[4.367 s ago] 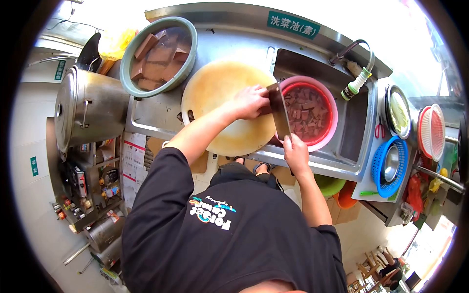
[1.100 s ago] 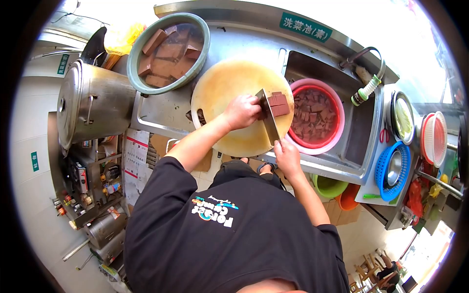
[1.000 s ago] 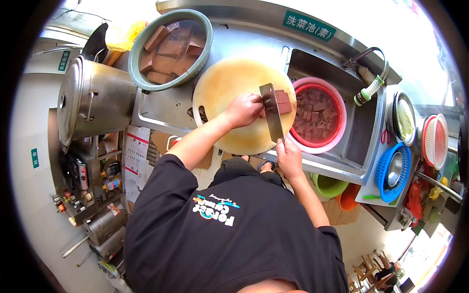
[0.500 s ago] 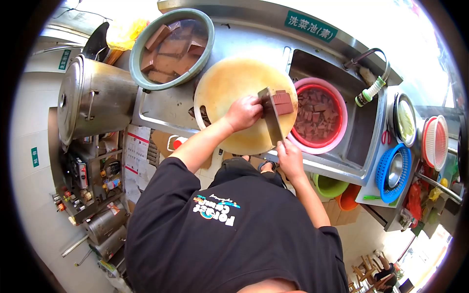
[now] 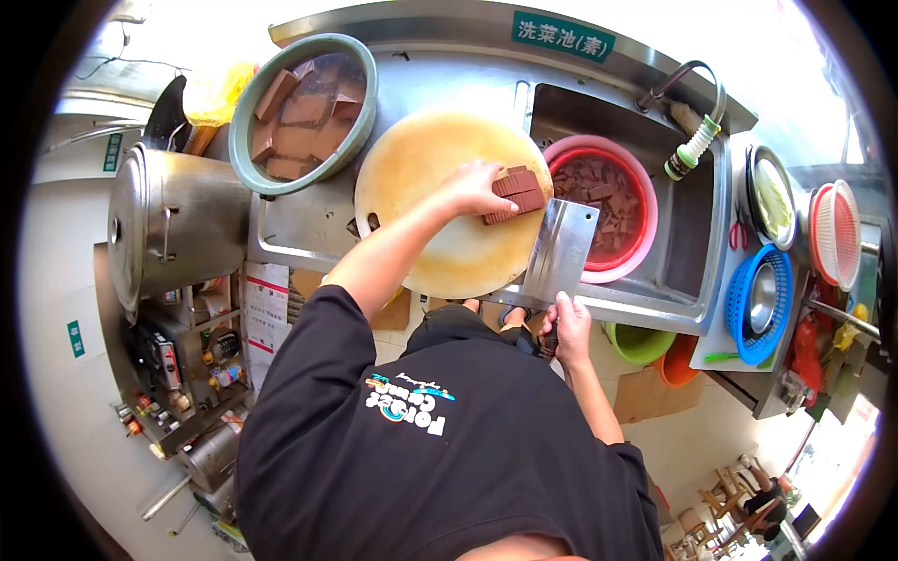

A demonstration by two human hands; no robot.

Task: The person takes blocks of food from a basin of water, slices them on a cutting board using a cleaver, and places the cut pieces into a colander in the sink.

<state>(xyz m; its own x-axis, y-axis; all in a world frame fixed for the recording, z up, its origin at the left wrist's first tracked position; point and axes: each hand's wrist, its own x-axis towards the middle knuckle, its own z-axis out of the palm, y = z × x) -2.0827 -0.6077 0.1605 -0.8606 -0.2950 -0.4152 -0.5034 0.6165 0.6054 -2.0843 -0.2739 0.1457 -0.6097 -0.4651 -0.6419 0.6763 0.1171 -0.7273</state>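
Observation:
My left hand [image 5: 473, 190] rests on a stack of reddish-brown sliced blocks [image 5: 513, 192] at the right edge of the round yellow chopping board [image 5: 433, 201]. My right hand [image 5: 566, 327] grips the handle of a broad steel cleaver [image 5: 561, 251], whose flat blade is lifted clear of the board, near its front right edge. A pink basin [image 5: 608, 201] in the sink holds several cut brown pieces. A green basin [image 5: 301, 110] at the back left holds large brown blocks in water.
A big steel pot [image 5: 173, 229] lies at the left. The steel sink [image 5: 687, 234] has a tap with hose [image 5: 690, 148]. A blue colander [image 5: 760, 304], a red colander [image 5: 835, 246] and a steel bowl [image 5: 773, 201] stand at the right. Green and orange buckets [image 5: 645, 346] sit below.
The cleaver has come up off the blocks and swung back towards me, its flat side now showing. My left hand stays on the sliced stack. The camera has shifted slightly.

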